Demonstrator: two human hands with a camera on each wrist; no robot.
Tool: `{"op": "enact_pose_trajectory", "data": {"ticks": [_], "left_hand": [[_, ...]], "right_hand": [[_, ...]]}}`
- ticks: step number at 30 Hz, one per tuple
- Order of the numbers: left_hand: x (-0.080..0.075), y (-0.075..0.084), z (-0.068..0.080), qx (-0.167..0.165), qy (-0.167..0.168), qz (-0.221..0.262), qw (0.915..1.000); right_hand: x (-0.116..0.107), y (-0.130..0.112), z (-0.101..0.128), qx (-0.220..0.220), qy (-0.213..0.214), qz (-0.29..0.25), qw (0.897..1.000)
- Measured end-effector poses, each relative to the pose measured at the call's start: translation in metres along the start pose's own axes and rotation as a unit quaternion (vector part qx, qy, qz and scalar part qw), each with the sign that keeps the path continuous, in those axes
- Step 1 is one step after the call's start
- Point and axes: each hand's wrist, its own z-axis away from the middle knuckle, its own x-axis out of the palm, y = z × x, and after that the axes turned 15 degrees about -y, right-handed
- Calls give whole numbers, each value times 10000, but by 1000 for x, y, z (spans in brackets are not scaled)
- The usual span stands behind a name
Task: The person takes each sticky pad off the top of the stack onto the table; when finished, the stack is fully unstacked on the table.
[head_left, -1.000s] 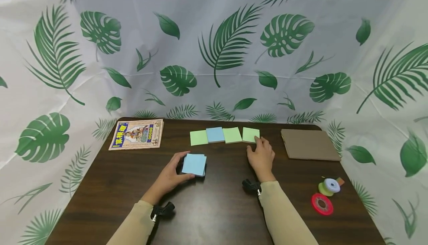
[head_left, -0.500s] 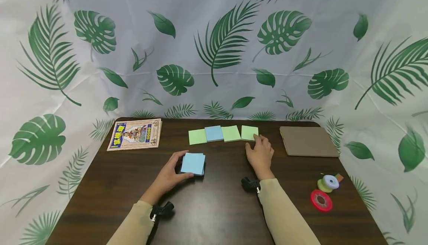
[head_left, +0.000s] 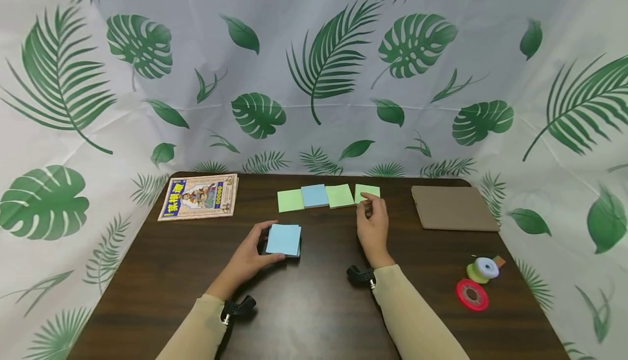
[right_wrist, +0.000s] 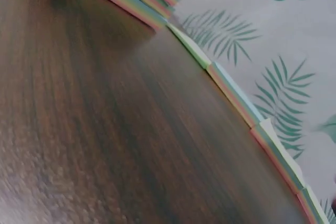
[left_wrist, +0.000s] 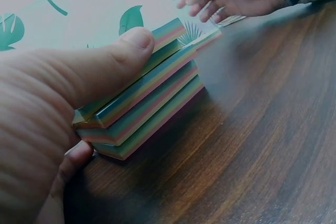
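Leaf-print cloth backs the dark wooden surface (head_left: 314, 305) where we see the left hand (head_left: 247, 259) curled round a blue-topped stack of note pads (head_left: 283, 240), at nine o'clock from the right hand (head_left: 373, 229). Its fingers touch the green pad (head_left: 367, 192) ending the row of four pads (head_left: 314, 196). From the left wrist we see what the head view hides: rainbow-striped edges and the thumb (left_wrist: 113, 59) pressing on top. Whether the right hand pinches, we cannot tell.
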Motion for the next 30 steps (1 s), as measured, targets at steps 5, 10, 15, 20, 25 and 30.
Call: {"op": "enact_pose_trajectory", "data": {"ticks": [5, 10, 15, 20, 25, 30], "left_hand": [[0, 2, -2, 77, 21, 28, 10000], [1, 4, -2, 0, -45, 19, 10000], [0, 5, -2, -1, -55, -9, 10000], [-1, 4, -3, 75, -28, -17, 10000], [0, 2, -1, -2, -49, -44, 10000], [0, -1, 0, 48, -65, -2, 10000]], "right_hand": [[11, -9, 5, -125, -796, -1359, 9874], [31, -25, 21, 179, -1633, -2331, 9585], [50, -39, 35, 278, -2296, -2821, 9311], [59, -44, 39, 210, -2845, -2918, 9129], [61, -43, 40, 273, -3548, -2285, 9062], [64, -42, 41, 126, -4069, -1227, 9051]]}}
